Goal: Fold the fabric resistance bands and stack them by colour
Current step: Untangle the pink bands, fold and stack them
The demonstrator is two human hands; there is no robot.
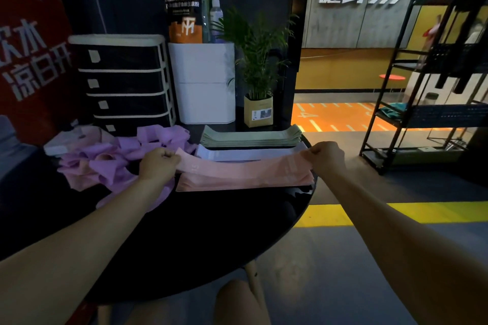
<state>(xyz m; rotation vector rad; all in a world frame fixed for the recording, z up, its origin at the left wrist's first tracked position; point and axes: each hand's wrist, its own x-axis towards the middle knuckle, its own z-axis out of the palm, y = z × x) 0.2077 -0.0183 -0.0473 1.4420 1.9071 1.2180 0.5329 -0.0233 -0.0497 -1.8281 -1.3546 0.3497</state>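
Observation:
A pink band (237, 165) is stretched flat between both hands. My left hand (158, 162) pinches its left end and my right hand (326, 157) pinches its right end. The band hangs just over a stack of folded pink bands (245, 181) on the round black table (211, 232). Behind that stack lies a pale lilac folded stack (245, 153), and behind that a green folded stack (250, 136). A loose heap of purple and pink bands (113, 158) sits to the left of my left hand.
At the table's back stand a black drawer unit (124, 82), a white box (204, 82) with a bag and bottles on top, and a potted plant (258, 87). A black metal rack (427, 82) stands on the floor to the right.

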